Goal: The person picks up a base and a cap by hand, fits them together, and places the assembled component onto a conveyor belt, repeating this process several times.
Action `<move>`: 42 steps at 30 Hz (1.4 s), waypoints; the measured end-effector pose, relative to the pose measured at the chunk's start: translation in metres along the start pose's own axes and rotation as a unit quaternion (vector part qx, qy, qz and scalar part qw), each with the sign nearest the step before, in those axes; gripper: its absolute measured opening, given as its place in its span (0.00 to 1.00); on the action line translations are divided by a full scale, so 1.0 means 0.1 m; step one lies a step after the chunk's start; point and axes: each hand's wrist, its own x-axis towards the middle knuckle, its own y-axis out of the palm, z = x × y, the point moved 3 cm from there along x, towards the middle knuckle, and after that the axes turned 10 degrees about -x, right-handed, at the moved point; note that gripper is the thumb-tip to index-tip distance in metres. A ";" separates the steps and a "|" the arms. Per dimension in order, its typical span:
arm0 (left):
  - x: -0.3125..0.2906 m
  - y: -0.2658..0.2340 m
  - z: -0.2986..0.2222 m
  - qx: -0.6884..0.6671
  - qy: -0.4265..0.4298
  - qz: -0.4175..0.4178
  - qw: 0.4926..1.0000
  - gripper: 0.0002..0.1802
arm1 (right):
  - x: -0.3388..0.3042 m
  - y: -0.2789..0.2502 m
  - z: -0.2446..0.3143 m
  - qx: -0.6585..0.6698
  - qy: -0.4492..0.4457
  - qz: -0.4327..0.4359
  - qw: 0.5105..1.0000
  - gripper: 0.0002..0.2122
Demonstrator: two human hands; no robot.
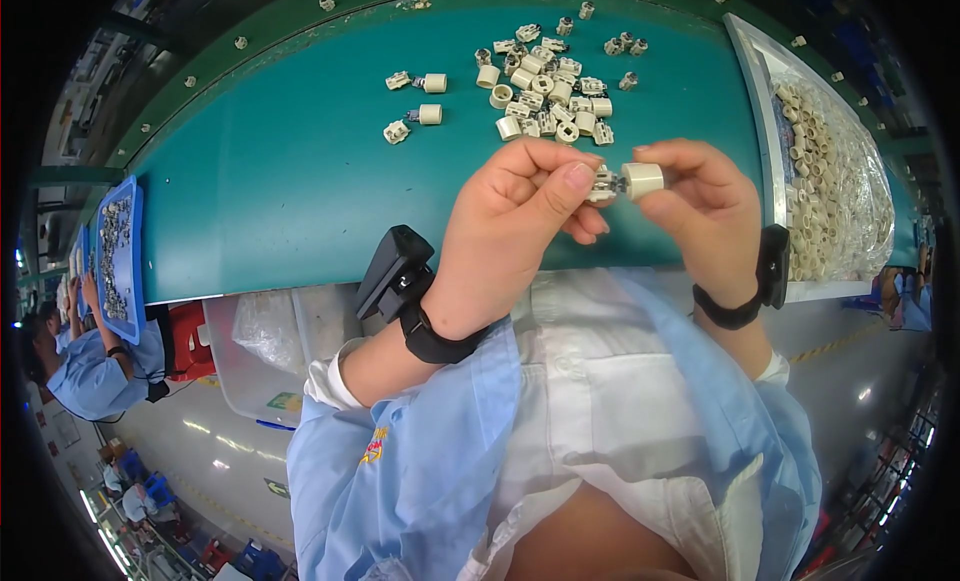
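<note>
Over the near part of the green work surface (270, 201), my left hand (505, 216) pinches a small white plastic fitting (601, 185) between thumb and fingers. Facing it, my right hand (708, 216) grips a cream cylindrical sleeve (644, 180) by its outer side. A dark, metallic-looking bit shows between the two parts; whether they are joined I cannot tell. Just beyond my hands lies a loose pile of cream sleeves (561, 91) and white fittings. To its left rest two more sleeves (430, 114), each beside a white fitting (397, 132).
At the right stands a pale-rimmed tray (760, 111) with a clear plastic bag of cream sleeves (815, 206). A blue tray (137, 271) of small parts sits at the left edge, near a co-worker (110, 366). Below the table edge are a clear bin (235, 366) and a red stool (190, 341).
</note>
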 end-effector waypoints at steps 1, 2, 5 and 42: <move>0.00 0.00 0.00 0.009 0.010 -0.004 1.000 0.12 | 0.00 0.01 -0.01 0.014 0.009 -0.002 1.000 0.14; 0.00 0.00 0.00 0.017 0.020 -0.007 1.000 0.11 | 0.00 0.02 -0.01 0.007 0.007 -0.001 1.000 0.14; 0.00 0.00 0.00 0.031 0.035 -0.021 0.999 0.10 | 0.00 0.03 -0.01 -0.004 0.000 -0.001 1.000 0.14; 0.40 0.16 -0.36 0.099 0.182 -0.025 0.978 0.11 | 1.24 -0.69 0.50 -0.345 -0.010 0.004 0.939 0.10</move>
